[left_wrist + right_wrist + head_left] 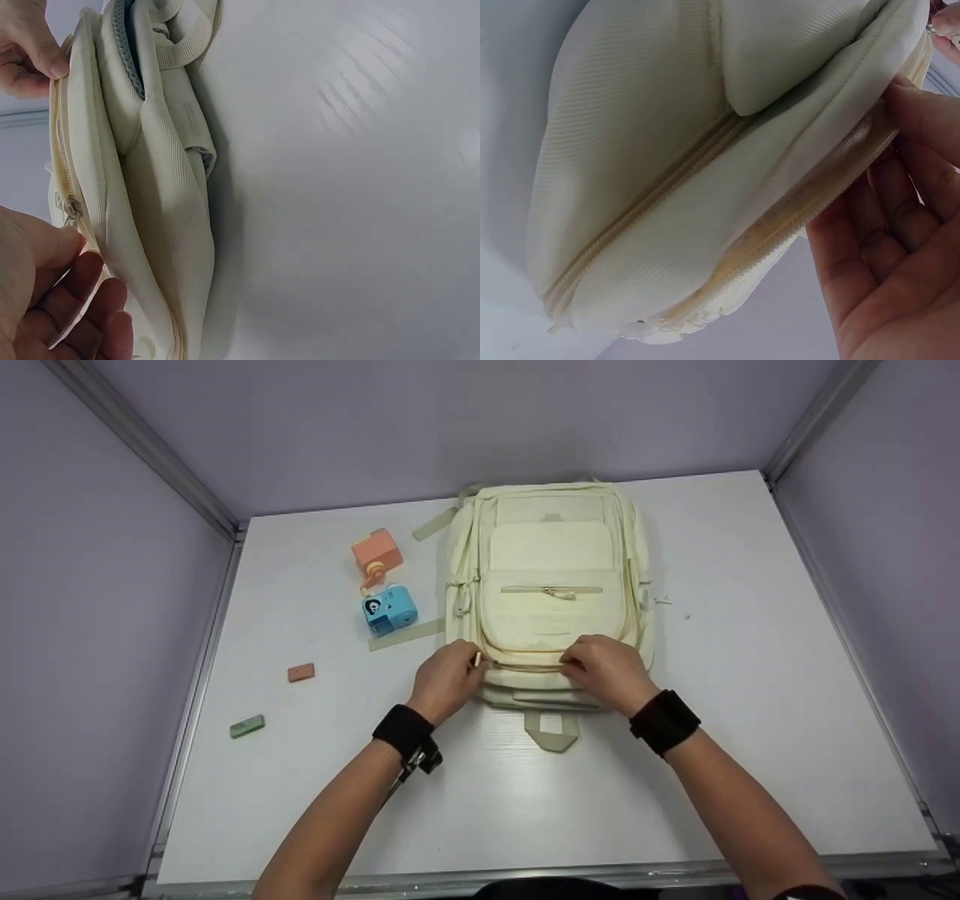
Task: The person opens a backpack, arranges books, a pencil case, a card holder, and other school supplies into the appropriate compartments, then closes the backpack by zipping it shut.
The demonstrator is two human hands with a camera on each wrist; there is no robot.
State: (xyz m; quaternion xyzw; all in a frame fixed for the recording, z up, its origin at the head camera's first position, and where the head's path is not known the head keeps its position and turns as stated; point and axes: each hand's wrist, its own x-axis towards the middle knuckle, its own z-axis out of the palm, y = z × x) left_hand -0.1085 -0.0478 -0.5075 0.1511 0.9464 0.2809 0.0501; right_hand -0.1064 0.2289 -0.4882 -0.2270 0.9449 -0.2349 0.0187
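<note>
A cream backpack (pixel 555 547) lies on the table with its front pocket facing up. My left hand (pixel 450 679) is at the near left corner of the bag. In the left wrist view, its thumb and finger pinch the small metal zipper pull (pixel 72 210) on the zipper track. My right hand (pixel 607 671) pinches the fabric edge beside the same zipper, farther right. The right wrist view shows the zipper opening (pixel 780 225) parted below the right thumb, with tan lining inside.
Left of the bag lie an orange crank-handled device (pixel 379 551) and a blue box-shaped device (pixel 390 609). A reddish block (pixel 301 672) and a green block (pixel 247 726) sit farther left. Straps (pixel 407 634) stick out from the bag; walls enclose the table's back and sides.
</note>
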